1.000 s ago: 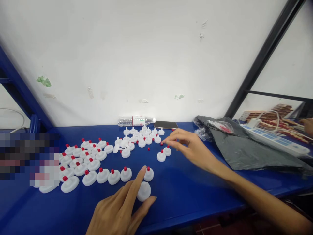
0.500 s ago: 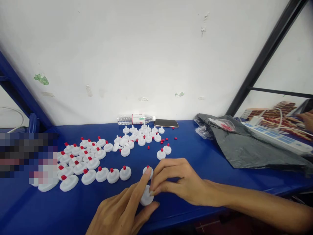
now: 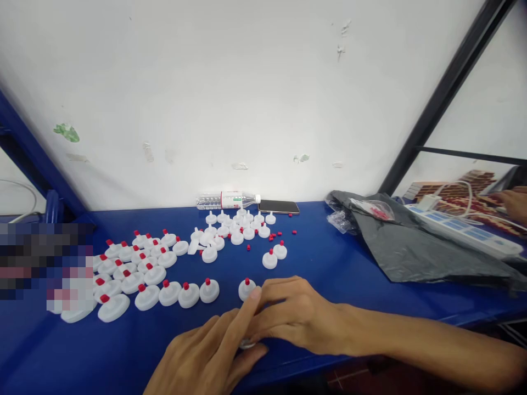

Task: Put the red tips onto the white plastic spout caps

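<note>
At the table's front edge my left hand (image 3: 201,354) holds a white nozzle cap (image 3: 247,345) between forefinger and thumb. My right hand (image 3: 292,312) is closed over its top, fingertips pinched together at the nozzle. Most of this cap is hidden by the fingers, and I cannot see whether a red tip is among them. Just beyond my hands stands a red-tipped nozzle cap (image 3: 246,291). Two more red-tipped caps (image 3: 270,260) stand farther back. Several loose red tips (image 3: 248,248) lie near a group of bare white nozzle caps (image 3: 236,237).
Red-tipped caps (image 3: 150,274) fill the left side of the blue table (image 3: 329,247). A plastic bottle (image 3: 226,200) and a phone (image 3: 279,207) lie by the wall. At right are a grey plastic bag (image 3: 395,247), a power strip (image 3: 465,230) and another person's hand (image 3: 514,204).
My right hand has come slightly lower and nearer, and its fingers now cover more of the held cap. The left hand stays around that cap. The view has shifted slightly.
</note>
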Motion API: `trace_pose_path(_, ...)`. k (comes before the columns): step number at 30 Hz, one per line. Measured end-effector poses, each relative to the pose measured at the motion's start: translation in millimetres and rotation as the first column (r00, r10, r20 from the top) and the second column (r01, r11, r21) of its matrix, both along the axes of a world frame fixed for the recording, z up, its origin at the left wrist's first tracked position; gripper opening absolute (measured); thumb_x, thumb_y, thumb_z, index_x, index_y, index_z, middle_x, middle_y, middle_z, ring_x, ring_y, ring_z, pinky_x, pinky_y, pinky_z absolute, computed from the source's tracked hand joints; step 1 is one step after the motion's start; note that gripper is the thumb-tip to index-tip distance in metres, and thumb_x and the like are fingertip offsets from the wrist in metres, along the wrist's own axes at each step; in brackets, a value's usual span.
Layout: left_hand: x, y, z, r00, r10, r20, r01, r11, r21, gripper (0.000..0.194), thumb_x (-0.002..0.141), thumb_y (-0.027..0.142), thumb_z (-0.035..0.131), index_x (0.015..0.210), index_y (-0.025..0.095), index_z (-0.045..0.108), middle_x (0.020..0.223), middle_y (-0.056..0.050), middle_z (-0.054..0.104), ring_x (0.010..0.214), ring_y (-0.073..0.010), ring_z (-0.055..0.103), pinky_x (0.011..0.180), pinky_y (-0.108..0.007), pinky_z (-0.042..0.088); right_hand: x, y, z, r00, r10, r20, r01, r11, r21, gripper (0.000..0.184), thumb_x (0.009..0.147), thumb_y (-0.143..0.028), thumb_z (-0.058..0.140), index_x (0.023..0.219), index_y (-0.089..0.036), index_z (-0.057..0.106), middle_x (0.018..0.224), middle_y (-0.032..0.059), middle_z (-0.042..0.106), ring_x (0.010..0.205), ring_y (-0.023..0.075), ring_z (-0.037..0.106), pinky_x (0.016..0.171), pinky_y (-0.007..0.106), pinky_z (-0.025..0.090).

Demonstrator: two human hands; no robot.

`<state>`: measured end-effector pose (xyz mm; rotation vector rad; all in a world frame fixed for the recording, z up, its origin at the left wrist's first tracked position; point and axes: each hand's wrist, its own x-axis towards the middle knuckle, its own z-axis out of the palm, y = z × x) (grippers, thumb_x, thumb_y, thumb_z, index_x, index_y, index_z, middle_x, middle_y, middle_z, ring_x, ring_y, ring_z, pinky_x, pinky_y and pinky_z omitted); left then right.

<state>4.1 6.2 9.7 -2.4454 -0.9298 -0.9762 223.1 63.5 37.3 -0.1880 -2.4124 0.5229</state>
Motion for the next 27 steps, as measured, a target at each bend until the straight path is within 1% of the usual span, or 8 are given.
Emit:
trace_pose_path(4,-0.3,-2.0,0.1,1.0,0.012,-0.007,-0.013,1.0,-0.017,0.053,0.108,0.044,0.04,0.15,0.01,0.043,0.114,-0.005,0.08,0.094,-0.0101,0.078,0.077,-0.015,0.059,7.4,4.3,13.9,0.999,-0.032,-0.02,0.031,0.999,-0.016,0.027,0.104,-0.017,0.052,0.101,-0.013,0.079,0.102,0.0081,0.08,0.095,0.014,0.072,0.087,0.022,0.056)
trace_pose_path(7,1.8,-4.0,2.0,0.995,0.096,-0.023,-0.095,0.995,0.023,0.052,0.108,0.047,0.039,0.144,0.01,0.048,0.117,-0.007,0.079,0.095,-0.0135,0.078,0.074,-0.019,0.061,24.2,19.4,34.6,0.952,-0.282,-0.12,0.273,0.958,-0.086,0.017,0.099,-0.022,0.064,0.103,-0.021,0.08,0.099,0.0034,0.081,0.088,0.0148,0.073,0.081,0.026,0.057)
trace_pose_path(9,4.1,-4.3,3.5,0.992,0.121,-0.032,-0.119,0.991,0.06,0.048,0.108,0.042,0.038,0.143,0.011,0.05,0.117,-0.007,0.079,0.092,-0.0141,0.079,0.07,-0.02,0.061,39.2,36.2,46.5,0.858,-0.503,-0.105,0.494,0.864,-0.101,0.011,0.094,-0.026,0.072,0.099,-0.025,0.081,0.097,0.0011,0.081,0.087,0.0175,0.073,0.079,0.029,0.057)
trace_pose_path(11,5.9,-3.8,4.5,0.991,0.125,-0.043,-0.121,0.989,0.088,0.044,0.108,0.036,0.038,0.141,0.01,0.051,0.115,-0.007,0.079,0.088,-0.0141,0.079,0.068,-0.021,0.061,53.0,55.0,51.5,0.721,-0.692,-0.033,0.69,0.722,-0.054,0.011,0.092,-0.029,0.073,0.097,-0.025,0.082,0.098,0.0018,0.081,0.086,0.0202,0.073,0.078,0.031,0.055)
trace_pose_path(14,6.7,-3.0,4.7,0.989,0.136,-0.055,-0.13,0.986,0.101,0.039,0.108,0.032,0.037,0.137,0.011,0.054,0.108,-0.006,0.081,0.082,-0.0135,0.079,0.065,-0.021,0.061,65.4,78.8,43.6,0.567,-0.802,0.187,0.812,0.582,0.035,0.013,0.091,-0.03,0.072,0.097,-0.025,0.083,0.099,0.003,0.081,0.084,0.0224,0.074,0.076,0.032,0.053)
trace_pose_path(17,6.1,-3.2,4.4,0.987,0.147,-0.058,-0.14,0.984,0.111,0.037,0.108,0.03,0.036,0.133,0.013,0.057,0.104,-0.004,0.081,0.08,-0.0137,0.079,0.062,-0.022,0.06,67.2,90.9,28.6,0.541,-0.761,0.359,0.806,0.59,0.035,0.01,0.088,-0.028,0.074,0.09,-0.025,0.083,0.09,0.0026,0.081,0.079,0.0217,0.074,0.072,0.03,0.052)
trace_pose_path(20,5.7,-4.3,4.5,0.985,0.155,-0.07,-0.147,0.983,0.112,0.035,0.108,0.027,0.036,0.132,0.015,0.058,0.103,-0.003,0.081,0.081,-0.0135,0.079,0.061,-0.022,0.06,65.5,91.0,23.6,0.565,-0.717,0.408,0.785,0.619,0.002,0.012,0.085,-0.033,0.077,0.093,-0.026,0.083,0.084,0.0011,0.081,0.073,0.0197,0.073,0.068,0.028,0.052)
trace_pose_path(27,8.0,-5.2,3.3,0.983,0.172,-0.064,-0.164,0.98,0.113,0.035,0.107,0.024,0.034,0.133,0.017,0.056,0.103,-0.002,0.081,0.079,-0.0141,0.079,0.058,-0.022,0.06,62.5,88.2,43.9,0.577,-0.788,0.214,0.808,0.589,-0.006,0.034,0.101,-0.046,0.053,0.103,-0.024,0.078,0.1,0.0028,0.08,0.086,0.0201,0.072,0.075,0.029,0.052)
